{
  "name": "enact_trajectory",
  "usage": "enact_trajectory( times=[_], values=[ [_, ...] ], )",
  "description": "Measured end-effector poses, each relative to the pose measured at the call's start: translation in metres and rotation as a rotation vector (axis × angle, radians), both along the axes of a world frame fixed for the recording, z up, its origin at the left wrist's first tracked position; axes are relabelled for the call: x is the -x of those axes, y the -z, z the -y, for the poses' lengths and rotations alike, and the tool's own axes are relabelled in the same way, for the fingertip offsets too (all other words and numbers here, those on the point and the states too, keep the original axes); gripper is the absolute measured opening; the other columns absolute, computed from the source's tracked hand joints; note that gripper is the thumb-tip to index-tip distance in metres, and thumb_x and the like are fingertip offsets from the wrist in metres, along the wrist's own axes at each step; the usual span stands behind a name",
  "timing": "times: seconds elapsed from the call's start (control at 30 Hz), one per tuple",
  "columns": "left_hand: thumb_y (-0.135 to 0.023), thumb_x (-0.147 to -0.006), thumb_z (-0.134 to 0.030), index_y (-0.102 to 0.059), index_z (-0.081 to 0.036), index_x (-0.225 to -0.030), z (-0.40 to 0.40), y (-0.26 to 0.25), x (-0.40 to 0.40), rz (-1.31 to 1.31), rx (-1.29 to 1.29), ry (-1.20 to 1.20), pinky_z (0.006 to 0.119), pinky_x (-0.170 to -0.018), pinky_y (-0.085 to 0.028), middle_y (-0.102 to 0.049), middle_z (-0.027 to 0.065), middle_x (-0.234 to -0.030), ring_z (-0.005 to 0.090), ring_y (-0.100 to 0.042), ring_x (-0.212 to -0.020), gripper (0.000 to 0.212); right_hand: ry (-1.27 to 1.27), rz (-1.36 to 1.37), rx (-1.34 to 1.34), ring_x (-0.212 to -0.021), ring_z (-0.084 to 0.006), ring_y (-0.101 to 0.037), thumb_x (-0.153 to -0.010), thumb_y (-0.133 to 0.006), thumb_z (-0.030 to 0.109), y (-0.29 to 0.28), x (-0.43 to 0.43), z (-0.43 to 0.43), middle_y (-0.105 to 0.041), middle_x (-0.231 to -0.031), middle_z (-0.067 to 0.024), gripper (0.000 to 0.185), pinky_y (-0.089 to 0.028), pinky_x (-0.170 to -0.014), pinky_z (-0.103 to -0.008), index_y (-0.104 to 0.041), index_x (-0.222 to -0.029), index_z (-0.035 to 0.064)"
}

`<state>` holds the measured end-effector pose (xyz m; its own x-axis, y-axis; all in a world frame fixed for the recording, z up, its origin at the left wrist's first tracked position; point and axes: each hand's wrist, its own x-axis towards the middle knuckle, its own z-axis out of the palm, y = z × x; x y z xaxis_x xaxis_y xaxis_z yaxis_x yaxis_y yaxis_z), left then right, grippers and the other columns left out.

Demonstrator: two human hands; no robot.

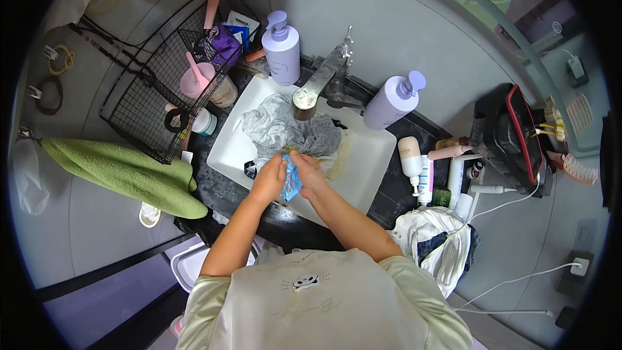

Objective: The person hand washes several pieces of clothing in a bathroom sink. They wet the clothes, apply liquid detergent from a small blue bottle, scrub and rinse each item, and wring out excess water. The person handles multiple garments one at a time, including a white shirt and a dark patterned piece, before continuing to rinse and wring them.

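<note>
My left hand [268,178] and my right hand [309,174] pinch a small blue packet [291,183] between them, over the near part of a white rectangular sink [357,189]. Beyond my fingers, a bunched grey cloth [272,124] lies in the sink below the tap [318,82]. Pale yellowish lace-like fabric [341,154] lies at its right. A bit of dark patterned fabric [250,169] shows just left of my left hand. Whether the packet is torn cannot be made out.
Lilac pump bottles [284,56] [392,102] flank the tap. A black wire basket [141,92] and a green towel [131,175] hang at left. Lotion bottle [410,158], tubes and white clothing [432,233] crowd the right counter. A white cable [491,210] hangs there.
</note>
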<state>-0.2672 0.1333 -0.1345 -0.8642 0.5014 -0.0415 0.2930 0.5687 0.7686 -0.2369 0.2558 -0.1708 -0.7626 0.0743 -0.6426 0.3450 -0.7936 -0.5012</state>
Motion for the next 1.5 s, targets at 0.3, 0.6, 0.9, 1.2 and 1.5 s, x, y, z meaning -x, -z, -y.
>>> enact_trajectory(
  times=[0.3,0.6,0.9,1.2,1.5],
  values=[
    [-0.045,-0.095,-0.022,-0.054,0.001,-0.094,-0.017,-0.025,0.035,0.057,-0.090,0.037,0.046,-0.071,-0.045,-0.059,0.0244,-0.085,0.0430,-0.056,-0.083,0.025,-0.269,-0.219,-0.333,-0.071,-0.0123,-0.059,-0.090,-0.062,0.025,-0.022,0.035,-0.040,-0.062,-0.085,-0.0042,0.023,-0.049,-0.061,-0.0296,-0.060,-0.097,0.0034],
    [-0.048,-0.093,-0.020,-0.057,0.000,-0.099,-0.032,-0.041,0.054,0.072,-0.053,0.087,0.041,-0.074,-0.046,-0.062,0.0219,-0.088,0.0379,-0.059,-0.084,0.023,-0.054,-0.162,-0.281,-0.070,-0.0135,-0.060,-0.090,-0.061,0.024,-0.035,0.050,-0.052,-0.062,-0.083,-0.0046,0.023,-0.050,-0.062,-0.0295,-0.059,-0.095,0.0021],
    [-0.056,-0.090,-0.016,-0.058,0.000,-0.104,-0.010,-0.040,0.051,0.339,-0.128,0.176,0.032,-0.072,-0.048,-0.065,0.0112,-0.087,0.0187,-0.061,-0.079,0.022,-0.222,-0.143,-0.384,-0.070,-0.0117,-0.059,-0.090,-0.060,0.022,-0.034,0.054,-0.050,-0.062,-0.083,-0.0045,0.021,-0.050,-0.062,-0.0288,-0.059,-0.094,0.0016],
    [-0.058,-0.092,-0.019,-0.060,-0.003,-0.094,-0.026,-0.030,0.049,0.627,-0.545,-0.131,0.024,-0.066,-0.048,-0.064,0.0010,-0.082,0.0077,-0.058,-0.072,0.016,0.018,-0.315,-0.495,-0.069,-0.0123,-0.059,-0.089,-0.061,0.014,-0.021,0.053,-0.041,-0.061,-0.085,-0.0051,0.018,-0.051,-0.062,-0.0278,-0.056,-0.100,0.0021],
    [-0.051,-0.096,-0.031,-0.057,-0.008,-0.080,-0.007,-0.017,0.064,0.427,-0.611,-0.375,0.022,-0.056,-0.043,-0.060,-0.0017,-0.069,0.0045,-0.051,-0.059,0.029,-0.559,-0.123,-0.688,-0.080,-0.0141,-0.061,-0.092,-0.056,0.015,-0.037,0.066,-0.057,-0.066,-0.094,-0.0059,0.018,-0.048,-0.074,-0.0252,-0.062,-0.104,0.0024]
  ],
)
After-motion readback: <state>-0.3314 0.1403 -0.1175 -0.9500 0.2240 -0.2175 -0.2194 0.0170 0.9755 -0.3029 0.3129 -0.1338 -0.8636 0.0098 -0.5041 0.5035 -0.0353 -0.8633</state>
